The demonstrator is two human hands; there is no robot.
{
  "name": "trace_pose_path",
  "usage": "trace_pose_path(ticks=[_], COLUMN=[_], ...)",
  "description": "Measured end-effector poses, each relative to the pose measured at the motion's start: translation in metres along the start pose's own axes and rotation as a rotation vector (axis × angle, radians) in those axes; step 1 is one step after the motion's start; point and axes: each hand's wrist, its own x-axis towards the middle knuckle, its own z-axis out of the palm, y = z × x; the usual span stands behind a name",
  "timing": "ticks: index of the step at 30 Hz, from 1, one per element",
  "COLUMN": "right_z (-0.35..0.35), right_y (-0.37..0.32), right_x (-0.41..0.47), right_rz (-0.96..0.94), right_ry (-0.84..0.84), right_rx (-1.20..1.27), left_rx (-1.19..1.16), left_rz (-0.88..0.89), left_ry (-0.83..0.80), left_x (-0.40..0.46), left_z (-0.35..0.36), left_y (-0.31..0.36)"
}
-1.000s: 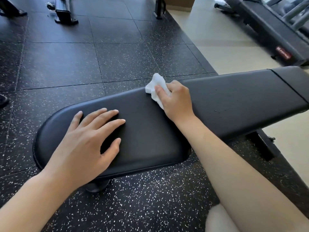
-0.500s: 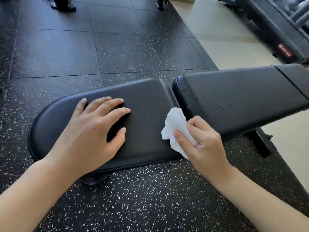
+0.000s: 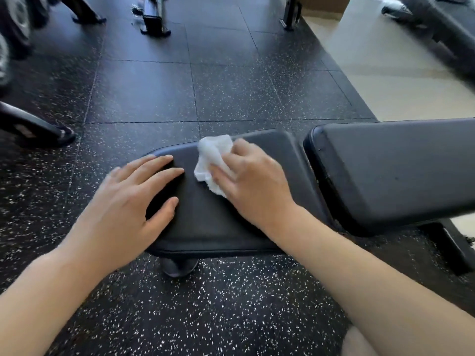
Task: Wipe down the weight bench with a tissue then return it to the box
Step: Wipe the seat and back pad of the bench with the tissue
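Observation:
A black padded weight bench crosses the view, with a seat pad point(image 3: 218, 224) in the middle and a longer back pad point(image 3: 395, 170) to the right. My right hand point(image 3: 254, 183) presses a crumpled white tissue point(image 3: 212, 159) onto the far part of the seat pad, fingers curled over it. My left hand point(image 3: 128, 206) lies flat on the left end of the seat pad with fingers spread. No tissue box is in view.
Black speckled rubber floor tiles point(image 3: 144, 93) surround the bench. Feet of other gym machines stand at the far left point(image 3: 33, 127) and top point(image 3: 154, 24). A treadmill point(image 3: 437, 27) sits on pale flooring at the top right. The bench's frame foot point(image 3: 447, 250) shows at right.
My right hand has carried the tissue from the near edge at the gap between the pads up and left to the far middle of the seat pad. The left hand stays planted.

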Motion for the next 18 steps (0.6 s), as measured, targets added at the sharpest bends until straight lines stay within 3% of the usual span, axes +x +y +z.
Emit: trace_pose_path(ticks=[5,7,12,14,16,18], right_z=[-0.002,-0.011,-0.025,-0.025,-0.018,-0.005], right_y=[-0.025,-0.004,0.079,0.084,0.056,0.012], right_x=[-0.044,-0.039,0.006,0.015,0.015,0.004], right_rz=[-0.298,-0.258,0.171,0.255,0.212,0.029], right_ry=[-0.044,-0.056,0.051,0.08,0.086,0.011], right_rx=[0.061,0.039,-0.006,-0.03,-0.048,-0.021], left_rx=[-0.054,-0.061,-0.053,-0.065,-0.076,-0.085], left_rz=[-0.161,-0.146,-0.13,-0.122,-0.114,-0.101], left_ry=[0.001,0.01,0.05,0.068,0.082,0.089], left_x=[-0.008,-0.008,-0.008,-0.01,-0.014,-0.017], left_z=[-0.004,0.0,0.001,0.001,0.0,-0.002], left_y=[-0.017,-0.015,-0.012,-0.011,-0.012,-0.014])
